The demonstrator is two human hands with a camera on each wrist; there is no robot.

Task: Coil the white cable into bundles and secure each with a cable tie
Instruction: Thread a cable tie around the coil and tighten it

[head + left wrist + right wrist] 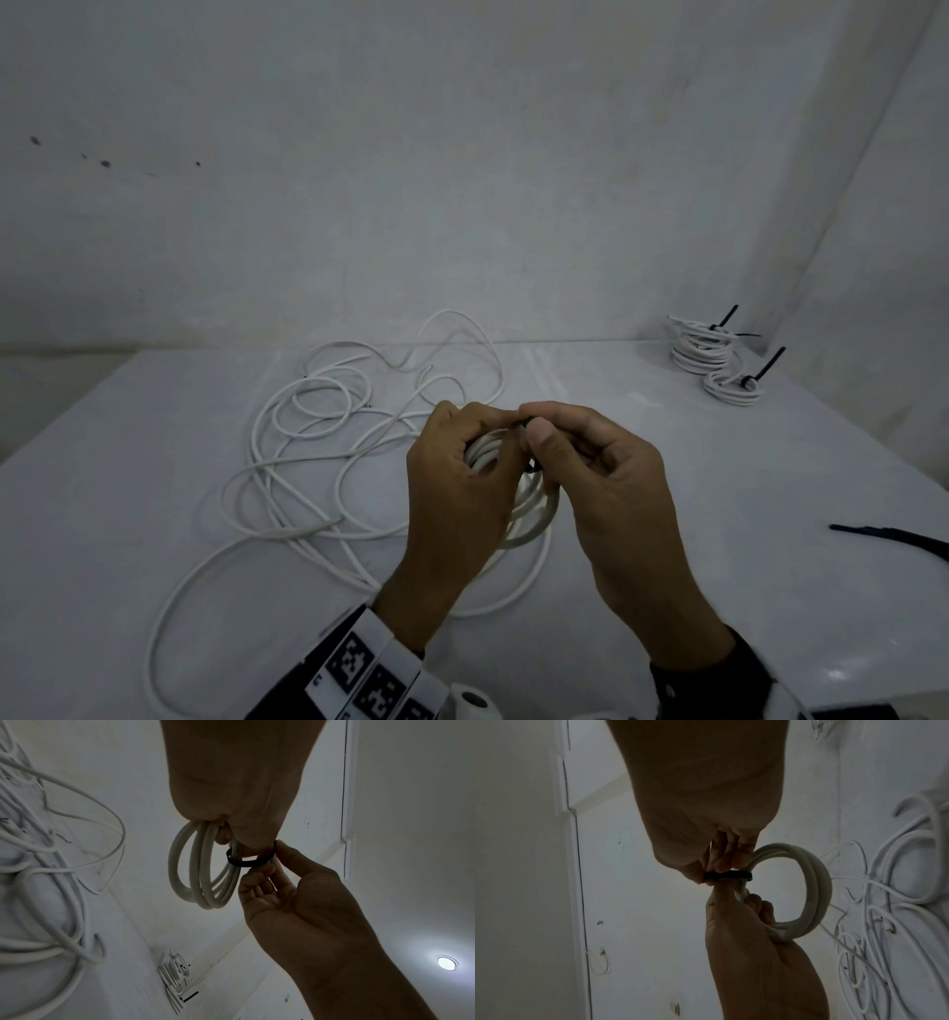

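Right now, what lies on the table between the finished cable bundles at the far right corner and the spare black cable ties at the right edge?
Nothing: in the head view the table between the tied bundles and the spare black cable ties is bare.

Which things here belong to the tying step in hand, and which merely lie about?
In use: left hand gripping the coiled bundle; right hand pinching the black cable tie around it.

Lying about: loose white cable, two tied bundles, spare ties, table.
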